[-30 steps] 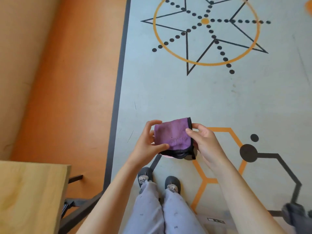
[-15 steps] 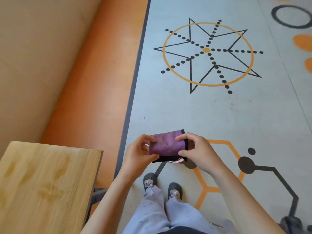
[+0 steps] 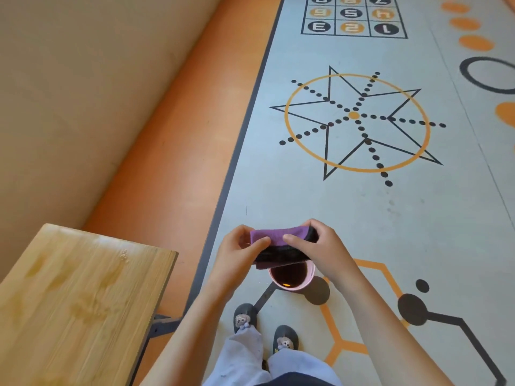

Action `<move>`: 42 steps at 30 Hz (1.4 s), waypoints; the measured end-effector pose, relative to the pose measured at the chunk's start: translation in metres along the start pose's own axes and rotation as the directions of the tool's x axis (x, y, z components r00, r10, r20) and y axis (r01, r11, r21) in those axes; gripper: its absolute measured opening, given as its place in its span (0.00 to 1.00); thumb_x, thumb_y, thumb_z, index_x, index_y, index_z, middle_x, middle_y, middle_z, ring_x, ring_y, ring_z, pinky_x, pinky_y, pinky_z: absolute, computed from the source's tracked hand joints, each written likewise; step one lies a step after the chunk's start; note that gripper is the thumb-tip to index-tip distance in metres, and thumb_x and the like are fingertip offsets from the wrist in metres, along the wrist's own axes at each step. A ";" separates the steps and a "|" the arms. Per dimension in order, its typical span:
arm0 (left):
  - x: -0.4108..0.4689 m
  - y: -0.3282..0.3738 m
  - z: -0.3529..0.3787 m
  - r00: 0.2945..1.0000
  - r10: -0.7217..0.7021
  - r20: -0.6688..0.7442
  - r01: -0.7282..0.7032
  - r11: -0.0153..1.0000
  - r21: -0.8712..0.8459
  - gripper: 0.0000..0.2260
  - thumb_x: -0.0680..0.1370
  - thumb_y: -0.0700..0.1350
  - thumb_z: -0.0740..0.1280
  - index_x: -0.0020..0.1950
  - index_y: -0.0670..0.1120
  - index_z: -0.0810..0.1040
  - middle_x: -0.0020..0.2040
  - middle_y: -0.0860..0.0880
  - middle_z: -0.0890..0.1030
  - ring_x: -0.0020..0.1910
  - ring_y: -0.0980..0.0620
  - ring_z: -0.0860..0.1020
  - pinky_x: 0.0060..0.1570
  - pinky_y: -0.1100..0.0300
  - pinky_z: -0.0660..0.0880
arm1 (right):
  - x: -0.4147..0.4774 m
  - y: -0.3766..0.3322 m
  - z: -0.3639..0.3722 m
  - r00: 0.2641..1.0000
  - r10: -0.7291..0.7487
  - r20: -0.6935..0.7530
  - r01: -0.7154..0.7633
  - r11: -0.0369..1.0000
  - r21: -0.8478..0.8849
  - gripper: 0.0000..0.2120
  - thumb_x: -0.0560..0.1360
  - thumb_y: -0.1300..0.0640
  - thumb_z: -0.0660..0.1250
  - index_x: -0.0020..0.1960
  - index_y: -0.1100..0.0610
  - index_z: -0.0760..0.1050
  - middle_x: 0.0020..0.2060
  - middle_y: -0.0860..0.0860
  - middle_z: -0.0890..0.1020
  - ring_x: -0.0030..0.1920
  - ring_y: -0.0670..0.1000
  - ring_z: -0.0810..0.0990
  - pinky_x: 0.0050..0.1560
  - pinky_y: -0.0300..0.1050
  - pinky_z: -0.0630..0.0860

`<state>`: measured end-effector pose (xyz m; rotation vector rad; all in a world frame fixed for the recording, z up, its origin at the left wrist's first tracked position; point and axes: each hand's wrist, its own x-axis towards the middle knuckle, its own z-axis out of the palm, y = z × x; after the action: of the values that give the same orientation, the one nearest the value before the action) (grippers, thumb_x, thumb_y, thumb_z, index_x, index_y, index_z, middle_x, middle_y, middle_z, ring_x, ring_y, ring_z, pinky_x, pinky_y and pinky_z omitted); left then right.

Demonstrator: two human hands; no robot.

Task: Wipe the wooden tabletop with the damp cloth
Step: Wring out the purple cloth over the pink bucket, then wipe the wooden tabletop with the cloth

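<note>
Both hands hold a folded purple cloth (image 3: 274, 236) with a black edge, up in the air in front of the person's body. The left hand (image 3: 237, 253) grips its left end, thumb lying on top of the purple face. The right hand (image 3: 327, 252) grips the right end, fingers curled over the far edge and thumb pressed on top. The cloth is well apart from the wooden bench (image 3: 78, 296), which fills the near left corner; its light top shows darker blotches and a few droplets near the far edge.

Directly under the cloth in this view, a pink cup (image 3: 292, 284) with a dark inside stands on the floor (image 3: 278, 196), partly hidden by the cloth. Nearer still are two grey slippers (image 3: 244, 319) with small bear faces, below pale trouser legs (image 3: 242, 358). Farther out, the grey floor carries a star-and-circle design (image 3: 356, 121) and a numbered grid (image 3: 352, 15). An orange strip (image 3: 172, 151) runs along the left.
</note>
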<state>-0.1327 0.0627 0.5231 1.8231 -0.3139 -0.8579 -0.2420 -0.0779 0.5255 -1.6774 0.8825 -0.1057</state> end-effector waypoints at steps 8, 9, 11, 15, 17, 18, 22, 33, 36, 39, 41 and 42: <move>-0.025 0.001 0.025 0.911 0.222 -0.347 -0.194 0.974 0.114 0.06 0.72 0.43 0.72 0.39 0.46 0.75 0.35 0.52 0.78 0.37 0.56 0.77 0.36 0.60 0.77 | -0.005 -0.006 0.035 0.929 -0.250 -0.271 0.141 0.920 -0.367 0.14 0.70 0.49 0.71 0.42 0.52 0.67 0.35 0.46 0.76 0.35 0.48 0.76 0.34 0.45 0.77; -0.029 -0.001 0.026 0.904 0.219 -0.367 -0.199 0.976 0.092 0.06 0.72 0.43 0.71 0.39 0.47 0.75 0.35 0.52 0.78 0.38 0.55 0.78 0.38 0.56 0.79 | -0.006 -0.008 0.040 0.926 -0.280 -0.254 0.172 0.911 -0.376 0.12 0.71 0.50 0.70 0.42 0.52 0.67 0.36 0.45 0.76 0.36 0.48 0.76 0.34 0.41 0.75; -0.036 -0.005 0.023 0.883 0.232 -0.409 -0.227 0.972 0.061 0.04 0.74 0.44 0.71 0.42 0.48 0.76 0.38 0.52 0.79 0.39 0.53 0.79 0.40 0.55 0.80 | -0.012 -0.013 0.047 0.934 -0.311 -0.174 0.236 0.906 -0.352 0.09 0.72 0.51 0.69 0.46 0.51 0.69 0.39 0.44 0.76 0.38 0.45 0.75 0.35 0.33 0.72; -0.050 -0.016 0.006 0.864 0.241 -0.442 -0.246 0.968 0.047 0.08 0.74 0.46 0.72 0.51 0.52 0.76 0.46 0.54 0.80 0.48 0.58 0.79 0.48 0.67 0.76 | -0.026 -0.020 0.063 0.954 -0.291 0.075 0.300 0.936 -0.184 0.12 0.74 0.58 0.66 0.56 0.49 0.75 0.48 0.43 0.80 0.49 0.42 0.78 0.48 0.33 0.77; -0.059 -0.022 -0.004 0.849 0.220 -0.480 -0.231 0.972 0.038 0.13 0.72 0.48 0.73 0.53 0.55 0.74 0.50 0.54 0.79 0.51 0.59 0.78 0.48 0.72 0.72 | -0.036 -0.026 0.075 0.939 -0.290 0.186 0.316 0.940 -0.131 0.19 0.74 0.65 0.62 0.59 0.47 0.75 0.52 0.43 0.80 0.53 0.39 0.77 0.52 0.33 0.76; -0.065 -0.026 -0.010 0.836 0.206 -0.508 -0.221 0.975 0.030 0.16 0.71 0.49 0.75 0.54 0.54 0.73 0.51 0.54 0.78 0.51 0.59 0.77 0.48 0.73 0.72 | -0.041 -0.030 0.082 0.924 -0.299 0.237 0.336 0.932 -0.135 0.21 0.74 0.67 0.60 0.60 0.46 0.75 0.52 0.42 0.80 0.53 0.36 0.76 0.51 0.29 0.74; -0.091 -0.047 -0.047 0.766 0.142 -0.627 -0.196 0.980 -0.018 0.20 0.69 0.50 0.76 0.55 0.52 0.72 0.51 0.54 0.78 0.50 0.57 0.78 0.45 0.71 0.73 | -0.059 -0.044 0.117 0.842 -0.341 0.418 0.414 0.905 -0.095 0.24 0.72 0.72 0.58 0.60 0.51 0.77 0.53 0.45 0.81 0.53 0.32 0.75 0.47 0.23 0.69; -0.261 -0.161 -0.189 0.501 -0.051 -0.864 0.005 0.998 -0.056 0.09 0.73 0.45 0.72 0.50 0.53 0.74 0.46 0.57 0.79 0.45 0.63 0.77 0.39 0.72 0.71 | -0.150 -0.054 0.279 0.574 -0.349 0.741 0.646 0.748 -0.149 0.12 0.73 0.55 0.68 0.56 0.51 0.78 0.48 0.42 0.82 0.48 0.38 0.79 0.52 0.35 0.76; -0.333 -0.204 -0.221 0.375 -0.149 -0.915 0.088 0.988 -0.125 0.09 0.74 0.44 0.71 0.51 0.51 0.75 0.46 0.56 0.78 0.45 0.61 0.76 0.38 0.68 0.69 | -0.183 -0.047 0.328 0.498 -0.339 0.798 0.740 0.646 -0.187 0.14 0.74 0.54 0.67 0.59 0.52 0.76 0.51 0.44 0.80 0.51 0.40 0.77 0.55 0.39 0.74; -0.410 -0.249 -0.244 0.240 -0.236 -0.942 0.166 0.966 -0.200 0.09 0.74 0.44 0.71 0.51 0.51 0.74 0.45 0.56 0.77 0.44 0.60 0.75 0.36 0.66 0.68 | -0.220 -0.035 0.376 0.417 -0.302 0.857 0.790 0.586 -0.178 0.14 0.75 0.53 0.66 0.61 0.52 0.75 0.53 0.44 0.79 0.53 0.41 0.76 0.57 0.40 0.74; -0.461 -0.278 -0.250 0.169 -0.301 -0.938 0.209 0.941 -0.265 0.09 0.74 0.44 0.71 0.52 0.49 0.75 0.45 0.54 0.78 0.44 0.57 0.75 0.36 0.65 0.67 | -0.248 -0.026 0.403 0.353 -0.277 0.894 0.827 0.539 -0.160 0.14 0.75 0.53 0.65 0.60 0.51 0.75 0.54 0.45 0.79 0.53 0.41 0.76 0.57 0.41 0.74; -0.485 -0.292 -0.250 0.130 -0.330 -0.935 0.229 0.928 -0.295 0.10 0.74 0.44 0.71 0.52 0.49 0.75 0.46 0.53 0.78 0.44 0.55 0.75 0.36 0.66 0.67 | -0.262 -0.022 0.416 0.321 -0.264 0.909 0.844 0.516 -0.148 0.14 0.75 0.53 0.65 0.60 0.51 0.75 0.54 0.45 0.79 0.54 0.41 0.75 0.57 0.41 0.73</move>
<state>-0.3570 0.6395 0.5100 1.9927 0.9659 0.2734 -0.2074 0.4124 0.5105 -2.2846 -0.5982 0.5027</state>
